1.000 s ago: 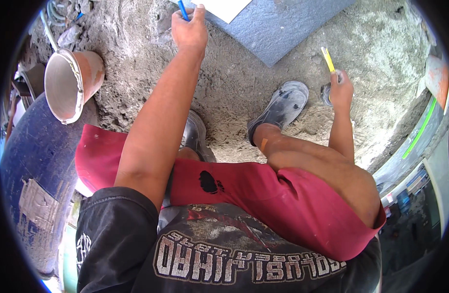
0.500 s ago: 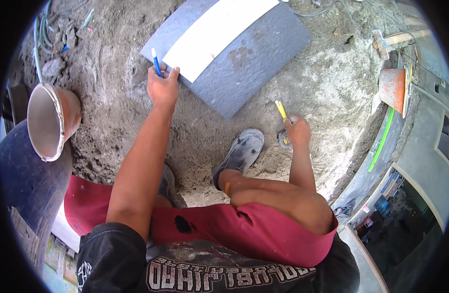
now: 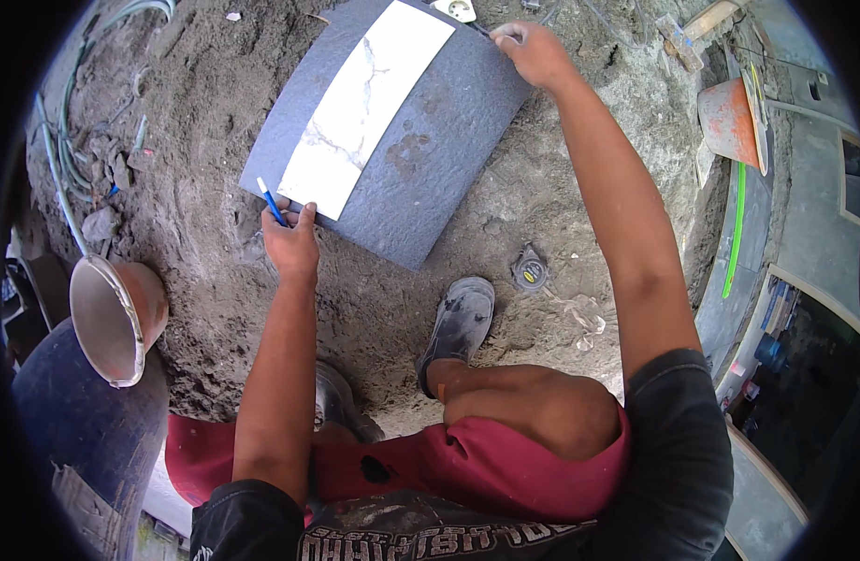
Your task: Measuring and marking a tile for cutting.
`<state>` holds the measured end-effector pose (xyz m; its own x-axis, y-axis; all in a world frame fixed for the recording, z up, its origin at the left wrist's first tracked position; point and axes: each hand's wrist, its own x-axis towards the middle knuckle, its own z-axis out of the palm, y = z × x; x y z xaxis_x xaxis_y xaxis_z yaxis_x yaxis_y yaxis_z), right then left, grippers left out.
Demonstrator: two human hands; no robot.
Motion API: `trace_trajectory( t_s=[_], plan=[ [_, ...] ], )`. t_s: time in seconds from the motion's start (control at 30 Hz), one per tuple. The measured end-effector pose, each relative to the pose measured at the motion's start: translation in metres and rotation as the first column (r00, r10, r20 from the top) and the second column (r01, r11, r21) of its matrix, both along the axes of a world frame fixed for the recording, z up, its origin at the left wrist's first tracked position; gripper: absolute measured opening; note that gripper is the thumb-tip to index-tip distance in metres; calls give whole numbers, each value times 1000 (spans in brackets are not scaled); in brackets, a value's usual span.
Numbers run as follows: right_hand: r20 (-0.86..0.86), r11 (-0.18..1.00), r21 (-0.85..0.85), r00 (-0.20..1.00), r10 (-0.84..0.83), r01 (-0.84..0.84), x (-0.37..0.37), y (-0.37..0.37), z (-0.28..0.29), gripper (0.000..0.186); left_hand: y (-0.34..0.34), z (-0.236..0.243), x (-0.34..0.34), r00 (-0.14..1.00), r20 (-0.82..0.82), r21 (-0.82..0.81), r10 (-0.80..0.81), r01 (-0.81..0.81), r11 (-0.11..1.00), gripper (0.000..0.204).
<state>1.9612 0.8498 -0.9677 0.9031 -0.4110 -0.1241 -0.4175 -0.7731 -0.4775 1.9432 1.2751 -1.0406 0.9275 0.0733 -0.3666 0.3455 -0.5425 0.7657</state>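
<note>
A blue pen with a white end is gripped in my left hand, which rests at the near end of a white marble-patterned tile strip. The strip lies on a larger dark grey slab on the ground. My right hand is stretched out to the slab's far right corner, fingers pinched together beside a white power socket. Something dark shows at its fingertips, too small to make out. A tape measure lies on the ground near my shoe.
An orange-rimmed bucket lies tilted at the left beside a dark blue drum. Another orange bucket is at the right, below a wooden-handled tool. Hoses coil at the far left over rough sandy ground.
My right hand has let go of the tape measure and reached far forward to the slab's corner. The tape measure now lies on the ground. My left hand keeps the pen at the strip's end.
</note>
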Motion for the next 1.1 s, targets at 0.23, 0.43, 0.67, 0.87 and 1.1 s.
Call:
trace_trajectory(
  t_s=[0.23, 0.43, 0.67, 0.87, 1.1],
  plan=[
    [-54, 985, 60, 985, 163, -159, 55, -17, -25, 29, 2, 3, 4, 1000, 13, -72, 26, -25, 997, 53],
    [-47, 964, -93, 968, 246, -249, 60, 5, -28, 29, -8, 9, 7, 991, -20, -84, 132, -133, 988, 52],
    [-12, 969, -204, 990, 140, -139, 65, 10, -58, 28, -19, 17, 15, 948, -184, -159, 258, -287, 944, 50],
    [-90, 946, -193, 964, 248, -261, 69, -12, -73, 29, -31, 33, 16, 840, -353, -234, 413, -507, 830, 47],
    [-113, 966, -122, 970, 216, -229, 49, -47, -52, 30, -52, 45, -3, 838, -403, -309, 368, -504, 807, 54]
  ],
)
